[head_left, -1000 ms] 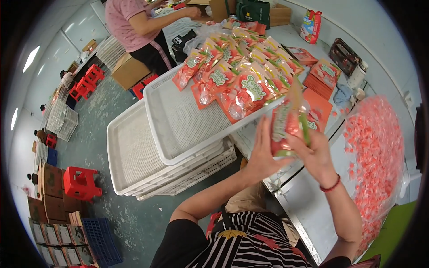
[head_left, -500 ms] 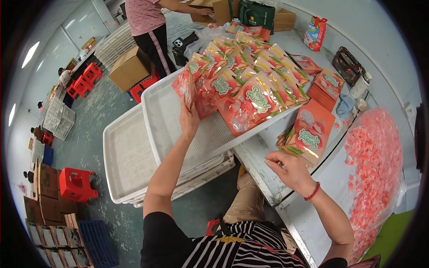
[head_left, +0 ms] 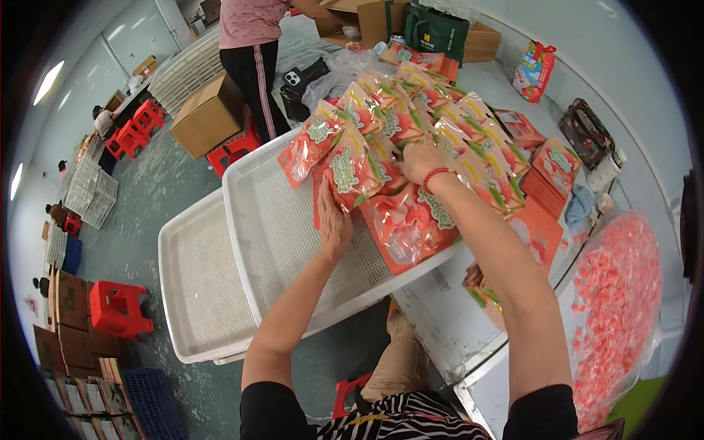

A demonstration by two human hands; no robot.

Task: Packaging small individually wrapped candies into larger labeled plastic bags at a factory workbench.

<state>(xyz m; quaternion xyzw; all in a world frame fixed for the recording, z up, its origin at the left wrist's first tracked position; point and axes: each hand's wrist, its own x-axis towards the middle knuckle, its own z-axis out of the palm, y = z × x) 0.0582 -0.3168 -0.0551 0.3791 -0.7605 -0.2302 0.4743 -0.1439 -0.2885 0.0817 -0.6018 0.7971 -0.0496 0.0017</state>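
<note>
Red-and-peach candy pouches (head_left: 414,231) with green leaf edges lie heaped in overlapping rows at the far right of a white mesh tray (head_left: 246,194). My left hand (head_left: 336,224) is closed on the lower edge of a tilted pouch (head_left: 350,169) at the heap's left, its fingers upright along the side. My right hand (head_left: 429,160), a red bracelet at its wrist, reaches over the heap. Its curled fingers pinch the pouches just right of the tilted one; the fingertips are partly hidden. Below my right forearm, more pouches (head_left: 539,227) lie on the table.
A second white tray (head_left: 198,293) sits lower on the left. To the right are a clear bag of pink-red wrapped pieces (head_left: 616,315), a pouch stack (head_left: 546,176) and a blue cloth (head_left: 579,205). A person (head_left: 253,59) stands behind beside a carton (head_left: 209,114). A red stool (head_left: 121,308) stands on the floor.
My right hand has gone from the pouches on the table up and left onto the heap. The pouch at my left hand has tipped from upright to leaning on the heap.
</note>
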